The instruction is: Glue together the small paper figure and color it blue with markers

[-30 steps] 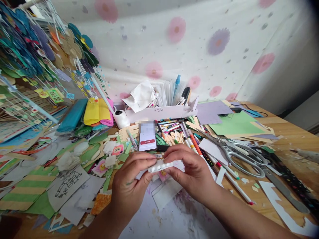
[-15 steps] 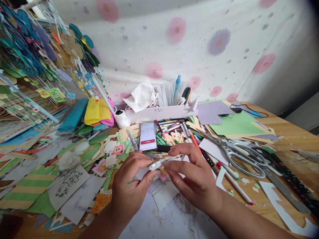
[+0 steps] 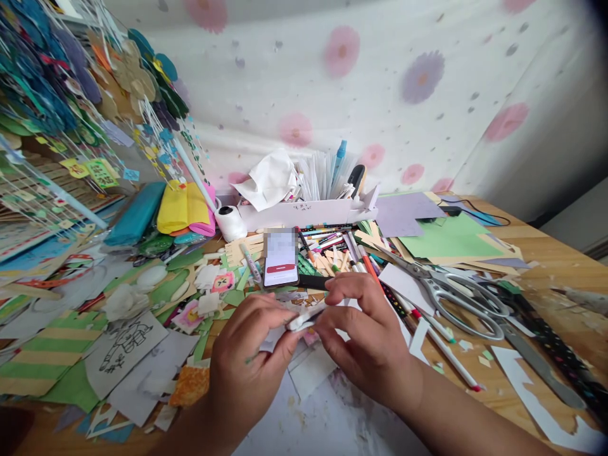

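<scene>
Between my two hands is a small flat white piece [image 3: 306,315], seen nearly edge-on; its exact kind I cannot make out. My left hand [image 3: 254,354] pinches its left end between thumb and fingers. On the other side, the fingers of my right hand [image 3: 365,332] close on its right end and hide part of it. Below the hands, a stained white sheet [image 3: 304,424] covers the front of the table, with a smaller piece of white paper [image 3: 311,373] on top. A phone [image 3: 281,256] with a lit screen stands just beyond my fingertips.
Large scissors [image 3: 456,294] and several pens [image 3: 451,351] lie to the right. Paper scraps and a sheet with a line drawing [image 3: 126,345] crowd the left. At the back are a white box [image 3: 294,213], a thread spool [image 3: 232,223] and green paper [image 3: 444,235].
The white piece has tilted slightly and its left end sits a little further right between my fingers. Both hands stay in nearly the same place; the view has shifted a little.
</scene>
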`<state>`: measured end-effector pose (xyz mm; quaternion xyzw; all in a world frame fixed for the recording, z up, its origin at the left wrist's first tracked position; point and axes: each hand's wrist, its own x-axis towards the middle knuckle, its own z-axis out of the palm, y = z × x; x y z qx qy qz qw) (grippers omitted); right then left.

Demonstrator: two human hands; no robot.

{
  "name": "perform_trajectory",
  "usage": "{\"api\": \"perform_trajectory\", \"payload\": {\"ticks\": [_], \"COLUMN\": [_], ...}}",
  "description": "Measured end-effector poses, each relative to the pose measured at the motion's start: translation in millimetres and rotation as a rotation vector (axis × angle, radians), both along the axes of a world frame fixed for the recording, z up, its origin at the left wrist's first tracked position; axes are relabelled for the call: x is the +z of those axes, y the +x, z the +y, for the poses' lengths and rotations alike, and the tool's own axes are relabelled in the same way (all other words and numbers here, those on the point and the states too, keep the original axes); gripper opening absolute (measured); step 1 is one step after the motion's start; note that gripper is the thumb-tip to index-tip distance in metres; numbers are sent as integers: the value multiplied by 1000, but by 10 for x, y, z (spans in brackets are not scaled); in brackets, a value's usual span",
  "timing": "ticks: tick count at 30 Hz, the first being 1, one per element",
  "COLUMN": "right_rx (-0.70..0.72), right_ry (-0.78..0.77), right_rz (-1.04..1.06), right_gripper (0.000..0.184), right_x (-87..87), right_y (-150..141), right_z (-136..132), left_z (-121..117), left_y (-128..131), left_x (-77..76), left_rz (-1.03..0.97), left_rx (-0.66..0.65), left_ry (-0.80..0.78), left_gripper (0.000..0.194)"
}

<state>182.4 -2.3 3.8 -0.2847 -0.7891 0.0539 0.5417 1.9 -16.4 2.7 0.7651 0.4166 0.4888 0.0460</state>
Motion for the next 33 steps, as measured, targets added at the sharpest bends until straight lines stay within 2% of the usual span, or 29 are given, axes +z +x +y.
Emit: {"api": "perform_trajectory", "payload": {"ticks": [6, 9, 12, 15, 20, 23, 25, 29, 31, 33], "right_rx": [-19, -42, -56, -66, -87, -36, -7, -49, -56, -97], "right_ry": [67, 107, 141, 136, 78, 16, -58, -226, -343, -429], "right_rz": [-13, -18, -17, 0, 25, 5, 49, 345, 291, 95], "right_gripper": [21, 21, 20, 20, 16, 15, 13, 25, 15, 7], "right_x": [10, -4, -3, 8, 12, 56, 129, 332, 405, 429], "right_y": [-7, -6, -5, 2, 7, 42, 122, 460, 674, 863], "right_z": [5, 7, 2, -11, -2, 55, 110, 212, 239, 248], "left_z": [-18, -8, 12, 26, 28, 52, 91, 192, 221, 225], "left_y": [12, 21, -4, -53, -82, -90, -112, -177, -196, -197], "left_x": [-6, -14, -18, 5, 44, 22, -8, -90, -136, -169], "left_rz": [4, -7, 20, 161, 316, 334, 283, 7, -101, -152], "left_rx": [3, -10, -104, -209, -148, -120, -89, 29, 70, 80], "left_ry": [-38, 9, 131, 221, 309, 319, 282, 198, 150, 116], "left_gripper": [14, 19, 33, 42, 28, 29, 34, 39, 39, 38]}}
